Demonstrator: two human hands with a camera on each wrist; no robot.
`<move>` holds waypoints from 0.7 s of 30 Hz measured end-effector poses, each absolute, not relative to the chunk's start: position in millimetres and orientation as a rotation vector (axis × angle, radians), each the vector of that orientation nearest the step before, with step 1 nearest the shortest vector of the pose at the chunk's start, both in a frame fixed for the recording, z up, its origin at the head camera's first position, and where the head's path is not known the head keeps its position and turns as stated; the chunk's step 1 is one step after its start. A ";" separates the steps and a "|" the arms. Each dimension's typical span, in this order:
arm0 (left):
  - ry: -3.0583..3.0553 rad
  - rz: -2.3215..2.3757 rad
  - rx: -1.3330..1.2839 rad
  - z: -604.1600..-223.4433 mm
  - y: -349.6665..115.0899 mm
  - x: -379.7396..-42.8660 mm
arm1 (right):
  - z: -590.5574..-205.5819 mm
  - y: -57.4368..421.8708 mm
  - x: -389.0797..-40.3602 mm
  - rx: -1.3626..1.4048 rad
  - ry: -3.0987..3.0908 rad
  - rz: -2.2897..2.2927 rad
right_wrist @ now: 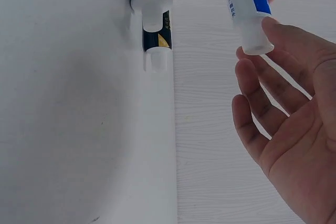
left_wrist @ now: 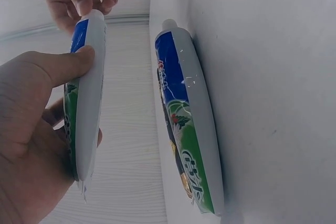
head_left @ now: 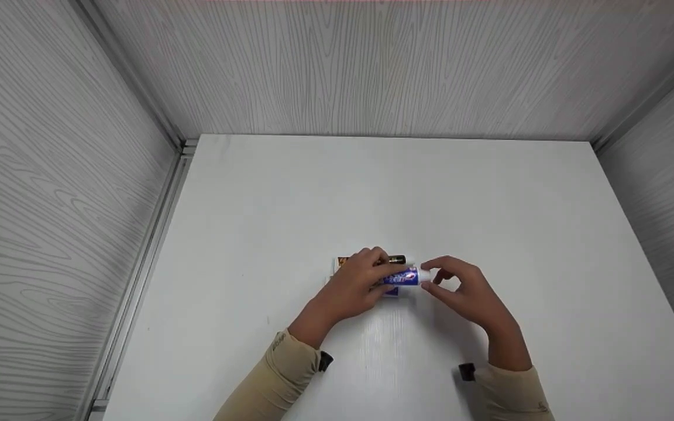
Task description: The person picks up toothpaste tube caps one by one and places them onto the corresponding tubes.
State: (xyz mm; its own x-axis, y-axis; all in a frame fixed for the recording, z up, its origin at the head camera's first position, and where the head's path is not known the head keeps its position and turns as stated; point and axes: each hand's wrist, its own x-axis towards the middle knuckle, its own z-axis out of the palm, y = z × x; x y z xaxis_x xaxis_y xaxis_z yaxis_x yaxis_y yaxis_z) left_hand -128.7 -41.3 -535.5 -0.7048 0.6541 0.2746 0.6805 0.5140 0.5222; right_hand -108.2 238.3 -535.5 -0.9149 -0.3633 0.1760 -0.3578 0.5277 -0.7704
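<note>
My left hand (head_left: 353, 286) holds a blue, green and white toothpaste tube (left_wrist: 89, 98) above the table, thumb on its side and fingers beneath. Its capped end points right, toward my right hand (head_left: 470, 295). Thumb and index finger of the right hand pinch the white cap (right_wrist: 255, 43); the other fingers are loosely bent. Beneath the left hand a matching toothpaste tube (left_wrist: 181, 114) lies on the table. Beside it is a black and gold tube (right_wrist: 164, 38) with a white cap, mostly hidden by the left hand in the head view.
The white table (head_left: 290, 193) stretches around the hands. Pale wood-grain panels stand behind it (head_left: 337, 70) and at the left (head_left: 50, 204) and right. Both forearms wear tan sleeves (head_left: 278, 374) with a small black device (head_left: 467, 372) at each wrist.
</note>
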 end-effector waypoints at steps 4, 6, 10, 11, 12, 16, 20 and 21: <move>-2.698 -0.958 -1.189 -535.3 -41.6 -128.1 | -538.2 238.4 -109.0 -0.663 2.723 -1.385; -2.702 -0.953 -1.189 -535.4 -41.6 -127.9 | -538.7 238.4 -109.1 -0.656 2.711 -1.385; -2.701 -0.962 -1.181 -535.5 -41.3 -127.9 | -537.5 238.0 -108.8 -0.634 2.688 -1.386; -2.699 -0.962 -1.178 -535.4 -41.2 -128.0 | -537.0 237.7 -108.9 -0.629 2.685 -1.385; -2.698 -0.964 -1.176 -535.2 -41.0 -128.1 | -536.5 237.3 -108.8 -0.624 2.684 -1.383; -2.700 -0.962 -1.167 -534.3 -40.3 -128.2 | -534.8 236.5 -108.3 -0.612 2.687 -1.372; -2.706 -0.958 -1.162 -534.3 -39.6 -129.0 | -534.7 236.1 -108.2 -0.621 2.700 -1.355; -2.704 -0.957 -1.160 -534.4 -39.5 -129.1 | -534.5 235.9 -108.2 -0.621 2.701 -1.350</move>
